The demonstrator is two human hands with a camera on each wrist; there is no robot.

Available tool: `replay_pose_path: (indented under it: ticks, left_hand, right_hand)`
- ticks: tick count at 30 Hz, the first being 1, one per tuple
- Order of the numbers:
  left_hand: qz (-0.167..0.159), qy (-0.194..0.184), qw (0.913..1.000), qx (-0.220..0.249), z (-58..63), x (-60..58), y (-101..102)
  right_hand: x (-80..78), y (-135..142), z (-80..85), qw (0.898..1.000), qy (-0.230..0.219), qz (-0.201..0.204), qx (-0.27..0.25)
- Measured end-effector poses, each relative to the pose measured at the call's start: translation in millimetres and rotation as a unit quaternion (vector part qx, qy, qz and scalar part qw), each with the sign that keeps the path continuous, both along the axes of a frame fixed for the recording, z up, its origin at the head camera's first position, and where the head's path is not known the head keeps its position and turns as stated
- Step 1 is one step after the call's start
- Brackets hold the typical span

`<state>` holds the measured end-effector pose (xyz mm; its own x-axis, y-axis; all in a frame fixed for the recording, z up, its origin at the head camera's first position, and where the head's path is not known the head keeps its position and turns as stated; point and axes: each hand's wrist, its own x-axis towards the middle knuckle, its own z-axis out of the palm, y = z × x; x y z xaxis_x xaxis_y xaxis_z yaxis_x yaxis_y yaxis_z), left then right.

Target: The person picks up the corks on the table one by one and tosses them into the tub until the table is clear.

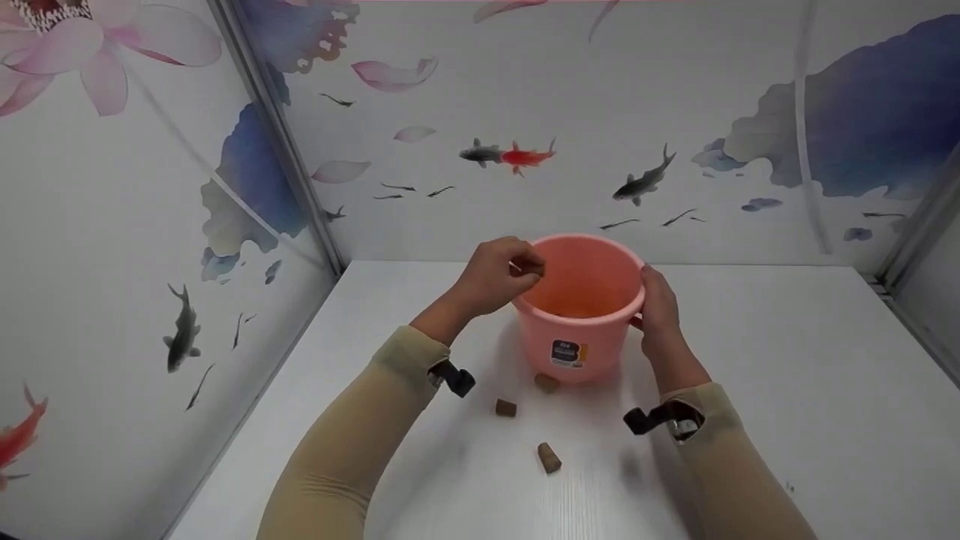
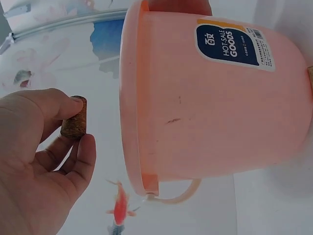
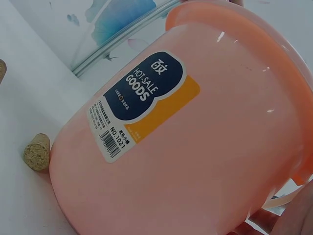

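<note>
A pink bucket (image 1: 574, 345) with a dark blue label (image 3: 144, 85) stands upright on the white table. My left hand (image 1: 499, 274) is raised at the bucket's left rim and pinches a cork (image 2: 76, 120) between thumb and fingers. In the left wrist view that cork is just outside the rim. At the right side, my right hand (image 1: 661, 307) holds the bucket by its rim, close to the handle (image 2: 188, 193); part of its fingers is hidden behind the wall. One cork (image 3: 37, 152) lies against the bucket's base.
Two more corks lie on the table (image 1: 787, 352) in front of the bucket: a near one (image 1: 549, 457) and another cork (image 1: 506, 408) to its left. White panels (image 1: 570, 90) printed with fish and lotus stand behind and to the left.
</note>
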<state>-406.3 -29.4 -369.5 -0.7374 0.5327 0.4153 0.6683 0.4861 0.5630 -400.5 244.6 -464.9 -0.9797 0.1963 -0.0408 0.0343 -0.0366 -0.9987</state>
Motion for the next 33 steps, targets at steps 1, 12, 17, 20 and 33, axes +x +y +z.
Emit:
replay_pose_path:
  ticks: [1, 12, 17, 20, 33]
  left_hand:
    - [0.001, -0.002, 1.0, 0.0, 0.6, -2.1, 1.5]
    - [0.012, -0.039, 0.9987, -0.032, 6.5, -18.2, 24.4]
    - [0.016, -0.038, 0.9986, -0.032, 12.4, -24.8, 36.2]
    - [0.025, -0.045, 0.9983, -0.029, 14.6, -27.6, 41.9]
    - [0.055, -0.065, 0.9964, 0.002, 7.8, -38.4, 60.1]
  right_hand:
    - [0.3, -0.3, 0.1, 1.0, 0.003, -0.001, 0.0]
    - [0.8, -0.5, 2.2, 1.0, 0.007, 0.0, 0.009]
    - [-0.5, -0.4, 1.9, 1.0, -0.002, -0.002, 0.007]
    - [-0.8, -0.3, 2.4, 1.0, -0.003, 0.002, 0.006]
    - [0.3, 1.4, 2.0, 1.0, 0.003, -0.007, -0.018]
